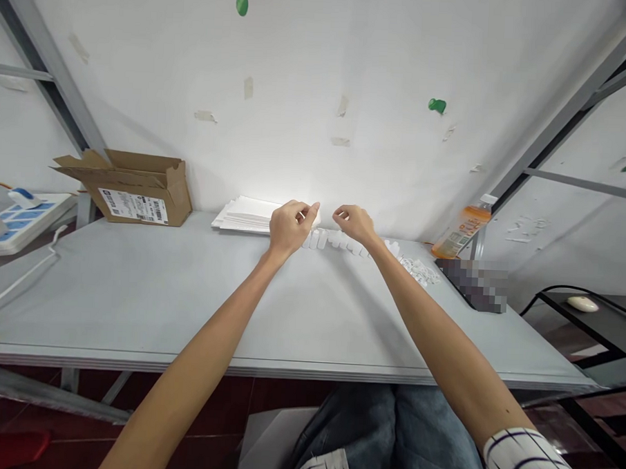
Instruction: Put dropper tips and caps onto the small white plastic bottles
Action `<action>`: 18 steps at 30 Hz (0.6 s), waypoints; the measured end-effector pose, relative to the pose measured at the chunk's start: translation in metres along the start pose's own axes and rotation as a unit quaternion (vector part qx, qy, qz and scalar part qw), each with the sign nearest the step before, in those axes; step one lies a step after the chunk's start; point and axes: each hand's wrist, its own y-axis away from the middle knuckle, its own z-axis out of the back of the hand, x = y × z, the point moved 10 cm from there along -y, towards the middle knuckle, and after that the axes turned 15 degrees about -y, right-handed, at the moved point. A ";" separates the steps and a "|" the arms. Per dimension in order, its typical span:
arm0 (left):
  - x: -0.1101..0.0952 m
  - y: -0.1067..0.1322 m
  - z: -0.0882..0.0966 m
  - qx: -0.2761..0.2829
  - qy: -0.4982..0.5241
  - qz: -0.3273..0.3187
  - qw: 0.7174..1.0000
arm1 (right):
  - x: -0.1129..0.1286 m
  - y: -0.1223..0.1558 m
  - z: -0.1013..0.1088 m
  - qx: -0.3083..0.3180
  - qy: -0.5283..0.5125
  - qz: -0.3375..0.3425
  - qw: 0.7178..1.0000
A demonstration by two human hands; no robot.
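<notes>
Lying beside the left hand [291, 226] and below the right hand [357, 222], both pinched nearly closed, contents unclear, are white pieces [321, 240].

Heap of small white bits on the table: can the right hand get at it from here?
Probably yes. The right hand is close by, and only a low row of white pieces appears to lie between it and the heap. The bottle stands beyond, out of the way.
</notes>
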 end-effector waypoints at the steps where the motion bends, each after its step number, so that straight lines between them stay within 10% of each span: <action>1: 0.000 0.000 0.000 0.001 0.000 0.001 1.000 | -0.003 -0.001 0.007 -0.023 0.029 0.007 0.999; 6: -0.002 0.002 -0.003 0.010 -0.003 0.001 1.000 | -0.017 -0.002 0.011 -0.021 0.157 0.070 0.985; 18: -0.009 0.005 -0.003 0.001 0.005 -0.022 1.000 | -0.027 0.002 -0.018 0.007 0.100 0.120 0.988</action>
